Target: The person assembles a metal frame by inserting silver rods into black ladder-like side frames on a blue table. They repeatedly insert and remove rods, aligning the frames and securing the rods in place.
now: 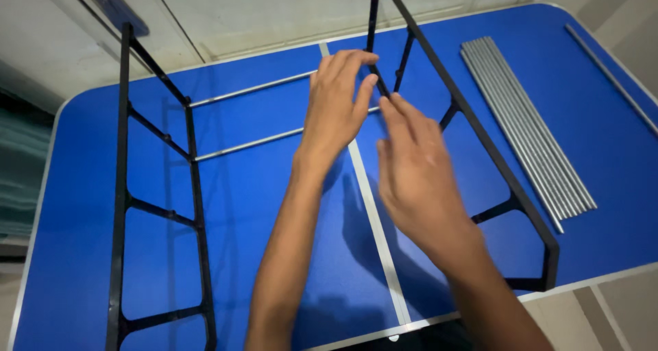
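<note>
Two black plastic ladder-shaped side frames stand upright on a blue folding table (274, 227): the left frame (123, 207) and the right frame (493, 152). Two thin silver rods (247, 145) span between them near the far end. My left hand (336, 104) hovers over the rods with fingers spread, its fingertips near the right frame's inner post. My right hand (411, 173) is beside it, fingers straight and apart, touching or nearly touching the same post. Neither hand visibly grips anything.
A bundle of several silver rods (528, 131) lies on the table right of the right frame. One single rod (610, 77) lies near the table's right edge. Pale floor shows beyond the table's far edge.
</note>
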